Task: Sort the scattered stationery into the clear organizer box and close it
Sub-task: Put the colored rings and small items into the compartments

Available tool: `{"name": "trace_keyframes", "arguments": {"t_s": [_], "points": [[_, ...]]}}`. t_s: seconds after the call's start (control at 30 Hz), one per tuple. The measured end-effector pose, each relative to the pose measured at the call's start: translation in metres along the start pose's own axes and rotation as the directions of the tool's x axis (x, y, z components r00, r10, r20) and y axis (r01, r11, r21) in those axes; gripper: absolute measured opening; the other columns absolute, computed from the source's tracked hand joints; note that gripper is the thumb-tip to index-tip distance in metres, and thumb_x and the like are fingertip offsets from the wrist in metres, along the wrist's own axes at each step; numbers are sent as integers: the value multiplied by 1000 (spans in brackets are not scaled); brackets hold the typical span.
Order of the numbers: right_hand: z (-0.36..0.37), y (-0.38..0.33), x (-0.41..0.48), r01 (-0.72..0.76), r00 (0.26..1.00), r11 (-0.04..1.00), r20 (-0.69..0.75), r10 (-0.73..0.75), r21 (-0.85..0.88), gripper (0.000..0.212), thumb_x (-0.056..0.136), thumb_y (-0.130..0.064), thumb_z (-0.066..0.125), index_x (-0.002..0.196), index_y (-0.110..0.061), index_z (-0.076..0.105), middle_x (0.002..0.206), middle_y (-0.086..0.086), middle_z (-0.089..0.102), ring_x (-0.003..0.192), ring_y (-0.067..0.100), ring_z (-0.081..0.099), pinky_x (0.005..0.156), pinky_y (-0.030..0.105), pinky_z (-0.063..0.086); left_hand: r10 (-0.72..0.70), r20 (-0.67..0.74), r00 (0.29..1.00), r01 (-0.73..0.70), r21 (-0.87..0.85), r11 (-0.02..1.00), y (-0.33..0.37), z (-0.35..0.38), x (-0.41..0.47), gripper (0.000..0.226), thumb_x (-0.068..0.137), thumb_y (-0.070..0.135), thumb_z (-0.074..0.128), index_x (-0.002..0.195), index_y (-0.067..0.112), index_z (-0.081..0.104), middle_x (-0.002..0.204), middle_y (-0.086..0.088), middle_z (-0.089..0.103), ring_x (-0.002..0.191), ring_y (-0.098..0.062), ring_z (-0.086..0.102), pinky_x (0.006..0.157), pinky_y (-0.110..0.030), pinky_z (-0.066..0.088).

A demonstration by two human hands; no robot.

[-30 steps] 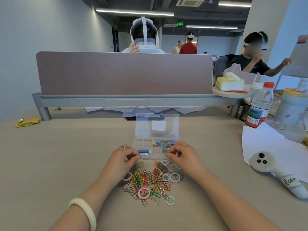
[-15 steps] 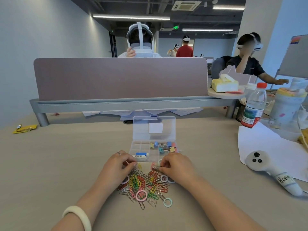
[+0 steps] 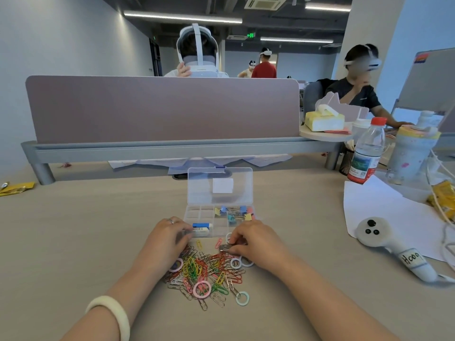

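The clear organizer box (image 3: pixel 197 214) lies open on the desk, lid (image 3: pixel 219 185) tipped back. Coloured binder clips (image 3: pixel 234 214) fill its far right compartments, and a blue-and-white eraser (image 3: pixel 202 228) lies in a near one. A heap of coloured paper clips (image 3: pixel 204 271) and several pastel rings (image 3: pixel 202 289) spreads just in front of the box. My left hand (image 3: pixel 165 238) rests curled on the heap's far left edge; what its fingers hold is hidden. My right hand (image 3: pixel 256 242) pinches a small silver metal piece (image 3: pixel 225 247) at the heap's far right.
A white handheld controller (image 3: pixel 384 244) lies on white paper (image 3: pixel 384 207) at the right. Behind it stand a water bottle (image 3: pixel 366 151) and a pale flask (image 3: pixel 413 153). A mauve divider panel (image 3: pixel 160 109) runs across the desk's far side, with people beyond it. A yellow wrapper (image 3: pixel 17 187) lies far left.
Both hands have drawn back from the box's front edge onto the paper clip heap. My right hand now pinches a silver piece.
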State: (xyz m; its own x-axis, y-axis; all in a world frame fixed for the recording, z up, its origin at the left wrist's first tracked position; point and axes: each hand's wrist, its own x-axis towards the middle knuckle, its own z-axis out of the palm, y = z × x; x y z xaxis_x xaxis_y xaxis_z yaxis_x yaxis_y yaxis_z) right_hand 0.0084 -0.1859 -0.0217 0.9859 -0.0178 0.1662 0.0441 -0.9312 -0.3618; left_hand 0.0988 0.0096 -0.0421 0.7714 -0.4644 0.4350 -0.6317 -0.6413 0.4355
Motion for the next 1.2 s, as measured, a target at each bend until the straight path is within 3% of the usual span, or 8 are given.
{"name": "trace_keyframes", "arguments": {"t_s": [0.1, 0.23, 0.37, 0.53, 0.63, 0.93, 1.1, 1.2], "points": [[-2, 2, -2, -15, 1000, 998, 4, 15, 54, 18, 79, -36, 66, 90, -23, 65, 93, -7, 63, 88, 11, 52, 79, 32, 46, 3, -17, 1000, -3, -10, 1000, -1, -1, 1, 19, 83, 17, 61, 101, 15, 68, 99, -3, 66, 94, -19, 52, 76, -21, 33], [-6, 6, -4, -94, 995, 943, 13, 94, 321, 5, 79, -27, 68, 80, -27, 63, 76, -15, 57, 73, 5, 50, 74, 29, 47, 4, -22, 1000, -5, -16, 1000, -1, 0, 0, 20, 83, 18, 60, 101, 16, 68, 99, -2, 66, 93, -17, 52, 76, -21, 34], [-18, 6, -1, -128, 984, 811, -26, 174, 570, 5, 79, -16, 69, 80, -19, 65, 75, -6, 61, 66, 6, 52, 59, 9, 42, 6, -26, 1000, -7, -14, 1000, -1, 0, -1, 19, 84, 17, 60, 101, 15, 68, 99, -2, 65, 92, -16, 51, 76, -20, 33], [-29, 8, 8, -93, 970, 703, -95, 225, 706, 6, 80, -10, 67, 84, -13, 66, 76, 0, 65, 64, 3, 59, 59, 5, 46, 8, -22, 1000, -9, -37, 999, -1, -1, -2, 18, 82, 14, 61, 98, 13, 69, 96, -4, 66, 90, -18, 54, 77, -23, 38], [-34, 11, 14, -80, 962, 690, -126, 244, 720, 8, 80, -8, 67, 87, -9, 67, 74, -2, 65, 55, -6, 58, 56, 5, 46, 15, -20, 1000, -16, -46, 999, -1, 0, -1, 17, 82, 13, 61, 97, 13, 69, 95, -3, 66, 88, -18, 54, 75, -23, 39], [-26, 23, 26, -120, 950, 702, -124, 286, 702, 6, 81, -9, 66, 86, -12, 67, 77, -4, 66, 69, 6, 62, 57, 5, 48, 15, -18, 1000, -16, -54, 998, -3, 1, -2, 18, 83, 13, 60, 99, 13, 68, 97, -2, 64, 91, -16, 53, 77, -20, 36], [-17, 30, 26, -126, 960, 824, -142, 242, 553, 8, 78, -11, 69, 84, -14, 69, 79, -4, 66, 71, 7, 60, 62, 8, 47, 11, -20, 1000, -13, -66, 998, -6, 2, -2, 18, 83, 13, 60, 98, 14, 69, 96, 0, 64, 90, -15, 54, 75, -19, 35], [-13, 33, 24, -126, 968, 922, -159, 195, 366, 7, 76, -15, 70, 83, -17, 68, 82, -7, 62, 74, 7, 57, 68, 17, 45, 12, -11, 1000, -13, -57, 998, -6, 3, -2, 18, 83, 14, 60, 99, 14, 69, 96, 0, 64, 89, -15, 53, 73, -18, 35]]}}
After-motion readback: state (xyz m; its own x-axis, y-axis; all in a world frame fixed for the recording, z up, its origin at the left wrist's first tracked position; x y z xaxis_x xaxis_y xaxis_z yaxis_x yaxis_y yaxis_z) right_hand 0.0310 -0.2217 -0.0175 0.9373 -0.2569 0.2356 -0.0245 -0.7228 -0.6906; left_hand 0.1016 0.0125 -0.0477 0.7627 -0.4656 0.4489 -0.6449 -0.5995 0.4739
